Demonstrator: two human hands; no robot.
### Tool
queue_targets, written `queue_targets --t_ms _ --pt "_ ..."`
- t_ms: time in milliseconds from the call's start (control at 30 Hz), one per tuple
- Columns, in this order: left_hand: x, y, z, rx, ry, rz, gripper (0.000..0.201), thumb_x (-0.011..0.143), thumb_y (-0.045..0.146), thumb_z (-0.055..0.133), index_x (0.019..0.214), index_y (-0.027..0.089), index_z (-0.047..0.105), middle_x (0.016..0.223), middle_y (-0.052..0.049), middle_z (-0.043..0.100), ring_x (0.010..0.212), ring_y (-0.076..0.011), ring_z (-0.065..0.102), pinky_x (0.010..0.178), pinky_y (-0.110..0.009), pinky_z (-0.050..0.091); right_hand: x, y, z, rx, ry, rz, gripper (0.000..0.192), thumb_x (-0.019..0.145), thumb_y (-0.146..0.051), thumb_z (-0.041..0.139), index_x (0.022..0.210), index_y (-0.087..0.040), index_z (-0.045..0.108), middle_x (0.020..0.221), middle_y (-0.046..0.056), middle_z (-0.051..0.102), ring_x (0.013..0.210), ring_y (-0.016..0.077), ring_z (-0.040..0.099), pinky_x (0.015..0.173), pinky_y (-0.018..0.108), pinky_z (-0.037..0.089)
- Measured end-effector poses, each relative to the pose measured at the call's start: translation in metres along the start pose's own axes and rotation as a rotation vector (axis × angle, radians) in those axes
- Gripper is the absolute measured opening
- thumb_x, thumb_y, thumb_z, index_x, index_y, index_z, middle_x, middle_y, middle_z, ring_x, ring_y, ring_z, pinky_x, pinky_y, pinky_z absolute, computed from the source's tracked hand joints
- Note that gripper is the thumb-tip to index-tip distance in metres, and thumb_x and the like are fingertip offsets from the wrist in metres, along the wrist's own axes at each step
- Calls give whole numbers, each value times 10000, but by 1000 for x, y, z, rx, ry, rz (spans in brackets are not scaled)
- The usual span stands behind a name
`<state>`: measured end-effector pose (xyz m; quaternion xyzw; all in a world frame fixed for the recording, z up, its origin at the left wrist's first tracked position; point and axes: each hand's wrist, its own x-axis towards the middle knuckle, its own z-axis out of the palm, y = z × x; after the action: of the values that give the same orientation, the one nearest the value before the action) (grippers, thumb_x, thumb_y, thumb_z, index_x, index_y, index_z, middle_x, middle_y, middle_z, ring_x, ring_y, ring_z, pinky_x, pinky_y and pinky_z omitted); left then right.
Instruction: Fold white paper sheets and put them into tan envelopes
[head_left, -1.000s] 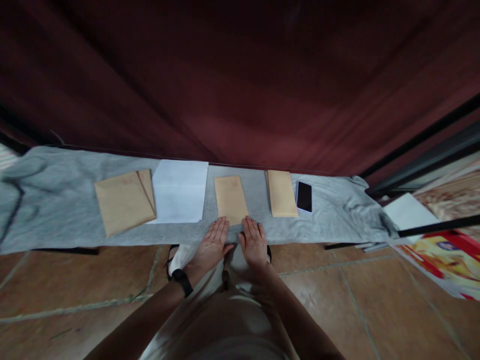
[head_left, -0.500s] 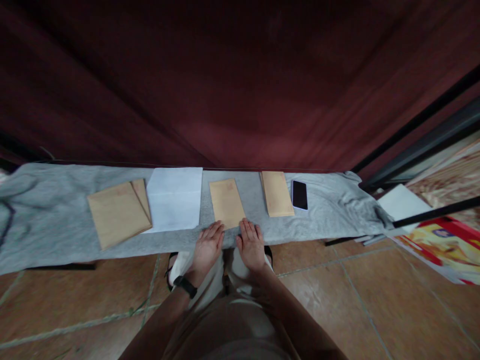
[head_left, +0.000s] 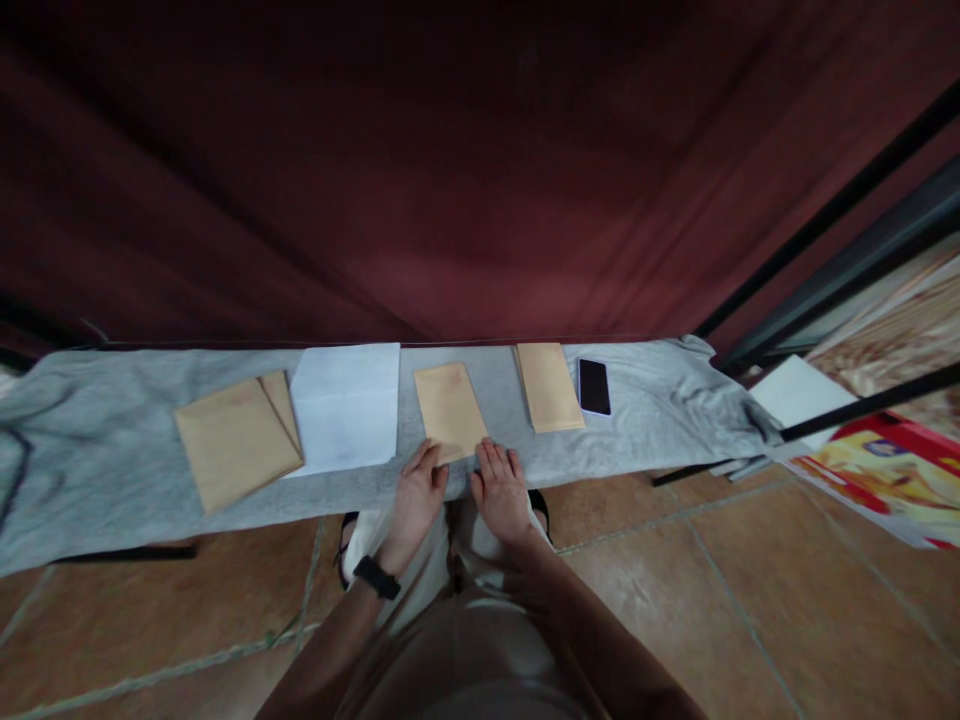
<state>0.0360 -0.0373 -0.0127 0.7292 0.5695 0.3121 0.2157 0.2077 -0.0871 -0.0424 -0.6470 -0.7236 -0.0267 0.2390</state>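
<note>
A narrow brown envelope (head_left: 450, 408) lies on a grey cloth (head_left: 112, 440) straight in front of me. My left hand (head_left: 416, 498) rests at the cloth's near edge, fingers apart, fingertips touching the envelope's near left corner. My right hand (head_left: 501, 490) lies flat beside it, fingertips at the envelope's near right corner. A black watch (head_left: 376, 577) is on my left wrist. Neither hand holds anything.
Left of the middle envelope are a white sheet (head_left: 346, 405) and two overlapping brown envelopes (head_left: 236, 438). To its right lie another brown envelope (head_left: 549, 386) and a dark phone (head_left: 594, 386). A dark red curtain (head_left: 480, 180) hangs behind. Printed boards (head_left: 885, 460) lean at the right, above a tiled floor.
The view has tilted a little, shifting the cloth and envelopes. Both hands stay at the envelope's near end; my left fingers have crept onto its corner.
</note>
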Motion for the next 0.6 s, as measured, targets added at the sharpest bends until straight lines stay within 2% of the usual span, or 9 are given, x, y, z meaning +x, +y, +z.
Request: queue_targets --t_ms 167,300,433,600 --pt "16 1 11 -383 59 -301 498 783 218 689 1273 161 619 1110 -102 733 937 -239 716 884 -420 587 0 -2 -1 -1 -8 13 513 1043 -275 451 1529 -110 452 1557 145 499 1440 271 446 1221 486 267" --pt "26 2 15 -577 91 -459 660 745 169 713 1378 125 527 942 -69 737 823 -217 715 793 -384 591 3 -8 -2 20 -19 54 528 1027 -259 457 1534 -113 448 1548 163 505 1436 289 452 1214 520 273" --pt "32 8 16 -588 118 -455 683 743 173 683 1402 122 509 790 -7 698 721 -191 681 711 -337 565 13 -16 -6 60 -36 127 523 989 -218 482 1501 -114 494 1507 179 546 1389 329 505 1192 544 293" --pt "33 31 12 -676 88 -322 619 756 256 670 1353 131 569 719 29 652 649 -155 626 669 -292 528 31 -16 -14 91 -50 194 470 1003 -241 467 1455 -141 552 1349 200 667 1187 314 652 1088 465 424"
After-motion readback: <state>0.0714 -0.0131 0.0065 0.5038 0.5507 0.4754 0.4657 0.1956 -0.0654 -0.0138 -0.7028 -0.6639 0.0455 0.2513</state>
